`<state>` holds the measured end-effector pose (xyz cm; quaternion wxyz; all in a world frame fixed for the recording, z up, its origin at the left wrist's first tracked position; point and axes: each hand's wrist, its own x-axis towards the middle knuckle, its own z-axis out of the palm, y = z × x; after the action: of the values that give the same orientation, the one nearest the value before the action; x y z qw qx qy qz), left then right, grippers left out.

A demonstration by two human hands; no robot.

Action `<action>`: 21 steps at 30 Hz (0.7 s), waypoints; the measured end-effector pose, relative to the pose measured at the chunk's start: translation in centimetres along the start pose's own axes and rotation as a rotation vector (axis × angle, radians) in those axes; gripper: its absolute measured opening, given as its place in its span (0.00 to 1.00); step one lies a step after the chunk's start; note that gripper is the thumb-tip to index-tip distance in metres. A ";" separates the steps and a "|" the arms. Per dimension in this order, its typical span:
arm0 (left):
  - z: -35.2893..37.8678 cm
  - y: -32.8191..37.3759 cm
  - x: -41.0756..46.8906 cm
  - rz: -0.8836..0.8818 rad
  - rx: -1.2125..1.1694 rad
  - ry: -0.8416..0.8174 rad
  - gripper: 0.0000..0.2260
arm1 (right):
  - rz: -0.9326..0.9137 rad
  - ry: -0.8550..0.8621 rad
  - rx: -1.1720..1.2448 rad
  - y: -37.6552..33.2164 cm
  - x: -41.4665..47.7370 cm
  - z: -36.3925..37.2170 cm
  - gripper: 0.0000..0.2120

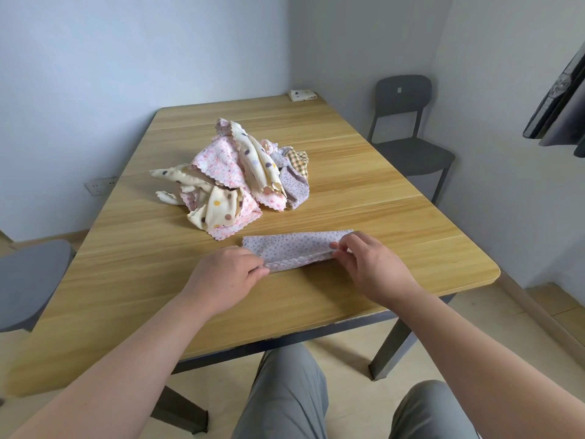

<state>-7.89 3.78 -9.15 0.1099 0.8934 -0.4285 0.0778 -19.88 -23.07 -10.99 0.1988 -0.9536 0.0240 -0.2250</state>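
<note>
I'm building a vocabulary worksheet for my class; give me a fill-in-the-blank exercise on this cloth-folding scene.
The left hand pinches one end of the lilac cloth; the ____ pinches the other.
A small folded cloth sits at the table's far ____.
____ grey chairs stand beside the table.
The pile of loose cloths lies ____ from the person than the lilac cloth.
Missing words: right hand; corner; two; farther.
</note>
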 end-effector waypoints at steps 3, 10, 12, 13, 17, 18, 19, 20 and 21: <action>-0.6 0.1 0.6 -0.068 -0.104 0.060 0.17 | 0.052 0.023 0.115 -0.3 0.6 -0.4 0.09; -1.3 -0.5 1.4 -0.115 -0.180 0.124 0.07 | -0.004 -0.145 0.128 0.0 1.1 -1.7 0.18; -1.5 -0.8 1.6 -0.116 -0.198 0.123 0.07 | -0.052 -0.078 0.087 0.3 1.4 -1.6 0.14; -1.6 -1.0 1.7 -0.126 -0.212 0.123 0.08 | -0.075 -0.038 0.081 0.4 1.6 -1.7 0.11; -2.3 -1.6 2.2 -0.156 -0.254 0.159 0.10 | -0.040 0.048 0.121 0.4 2.6 -2.5 0.05; -2.5 -1.6 2.3 -0.168 -0.256 0.169 0.10 | -0.022 0.050 0.130 0.4 2.8 -2.8 0.06; -2.6 -1.6 2.4 -0.179 -0.257 0.173 0.11 | -0.011 0.047 0.130 0.4 3.0 -3.0 0.06; -2.8 -1.6 2.5 -0.188 -0.260 0.179 0.11 | -0.006 0.045 0.123 0.4 3.3 -3.2 0.07; -2.9 -1.5 2.7 -0.197 -0.269 0.186 0.11 | -0.001 0.043 0.117 0.4 3.4 -3.4 0.08</action>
<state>-5.14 3.45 -5.90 0.2746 0.8973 -0.3334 0.0910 -18.29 -25.17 -6.88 0.2537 -0.9353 0.0147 -0.2464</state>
